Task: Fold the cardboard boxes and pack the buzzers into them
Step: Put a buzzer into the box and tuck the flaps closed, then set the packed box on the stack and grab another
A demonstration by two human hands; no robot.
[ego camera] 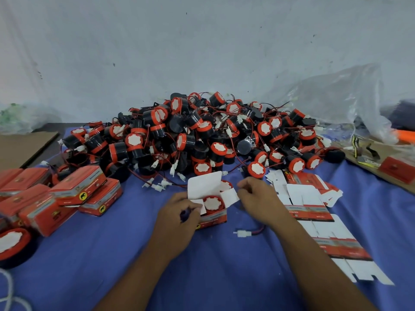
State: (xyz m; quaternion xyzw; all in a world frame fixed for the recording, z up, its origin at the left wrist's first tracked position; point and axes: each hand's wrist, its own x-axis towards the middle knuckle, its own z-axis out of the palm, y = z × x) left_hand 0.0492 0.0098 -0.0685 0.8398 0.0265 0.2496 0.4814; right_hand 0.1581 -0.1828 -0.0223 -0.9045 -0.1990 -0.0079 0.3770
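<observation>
The left hand (179, 212) grips the box (213, 219), buzzer (213, 204) seated inside; the right hand (258, 198) pinches its right flap (229, 195).

Left hand (179, 212): gripped the open box (213, 219), 1 buzzer (213, 204) inside.
Right hand (258, 196): pinched the side flap (230, 196).
Behind: buzzer pile (202, 135).
Far left: packed boxes (78, 187).

Cloth, card, plastic
Matt blue cloth (213, 277) is spread under glossy black-and-red plastic buzzers (202, 135); the open box (214, 218) is made of printed cardboard, white inside; crinkled clear plastic (336, 97) is seen far right.
</observation>
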